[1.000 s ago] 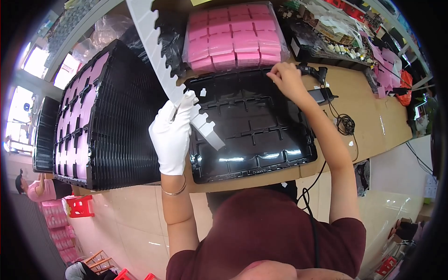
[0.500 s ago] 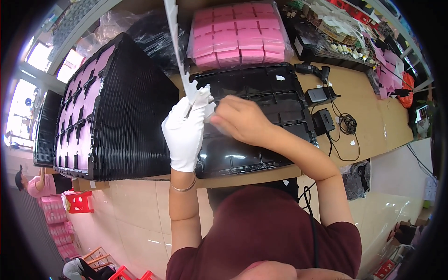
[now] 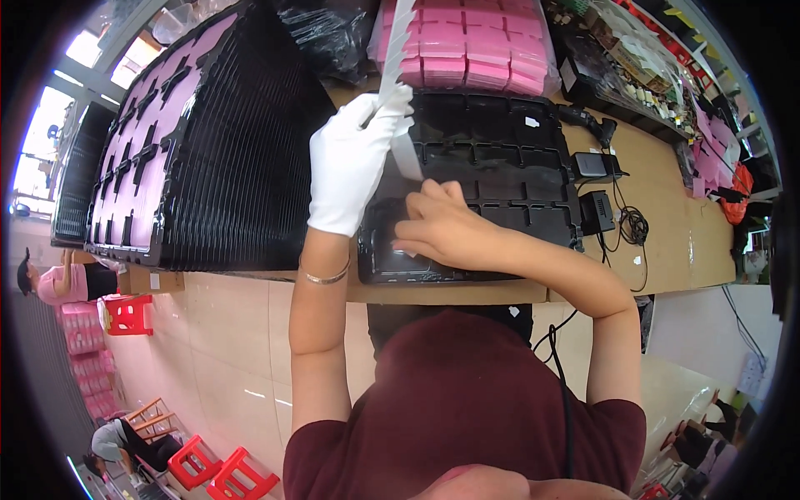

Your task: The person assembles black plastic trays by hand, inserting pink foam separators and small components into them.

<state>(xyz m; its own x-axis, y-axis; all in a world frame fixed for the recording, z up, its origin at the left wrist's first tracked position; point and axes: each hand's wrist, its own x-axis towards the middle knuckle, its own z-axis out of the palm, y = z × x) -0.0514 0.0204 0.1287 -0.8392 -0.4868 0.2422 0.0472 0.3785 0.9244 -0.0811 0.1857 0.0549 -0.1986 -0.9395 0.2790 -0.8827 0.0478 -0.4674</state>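
My left hand [image 3: 350, 162], in a white glove, is closed around a long white strip [image 3: 397, 50] with a notched edge. The strip rises upward from the fist, and its lower end [image 3: 407, 158] hangs out below the fingers. Just below and right of that end is my bare right hand [image 3: 454, 225], its fingers bent inward over a black compartmented tray [image 3: 517, 154]. A small pale spot shows at its thumb tip; whether that is a held piece or the nail I cannot make out. A small white label piece [image 3: 532, 122] lies on the tray's far right.
A tall stack of black trays [image 3: 242, 158] with pink sheets stands at left. Behind are bagged pink foam pieces [image 3: 467, 50] and black plastic film [image 3: 329, 37]. At right lie a black handheld tool [image 3: 587, 123], small black boxes [image 3: 597, 212] and a coiled cable [image 3: 633, 225].
My right hand has come away from the left one, down toward the near part of the tray. The strip's lower end now shows below my left fist. The whole view has shifted.
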